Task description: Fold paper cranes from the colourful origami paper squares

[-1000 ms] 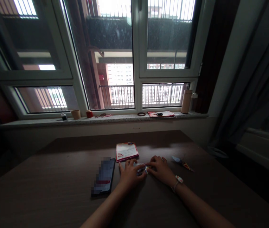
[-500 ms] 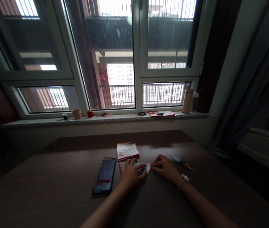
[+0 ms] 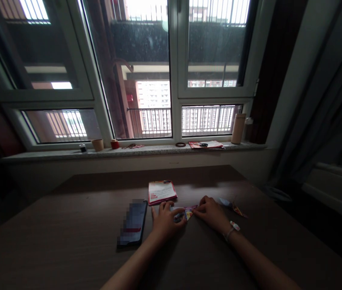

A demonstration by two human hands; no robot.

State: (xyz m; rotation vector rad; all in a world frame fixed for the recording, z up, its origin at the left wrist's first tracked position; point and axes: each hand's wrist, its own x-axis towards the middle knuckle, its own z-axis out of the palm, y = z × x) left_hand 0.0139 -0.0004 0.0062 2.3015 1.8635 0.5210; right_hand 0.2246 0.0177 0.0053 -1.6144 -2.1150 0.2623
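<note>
A small piece of colourful printed paper [image 3: 189, 214], with folds in it, lies on the brown table. My left hand [image 3: 167, 220] rests over its left part, fingers curved and holding it down. At its right corner, the fingers of my right hand [image 3: 210, 213] pinch the edge. Purple and yellow print shows between the two hands; the rest is partly covered by my left fingers. To the right of my right hand is a folded paper piece [image 3: 233, 207] with a pale end and an orange tip.
A phone [image 3: 133, 223] lies left of my left hand. Beyond the hands sits a stack of square printed sheets [image 3: 162, 192]. On the windowsill are a paper cup [image 3: 97, 145], a red spool [image 3: 115, 144], scissors [image 3: 203, 145] on papers and a tan bottle [image 3: 238, 129].
My right hand has shifted slightly to the right. The paper's right part looks flatter and more spread, with more purple and yellow showing. My left hand has barely moved.
</note>
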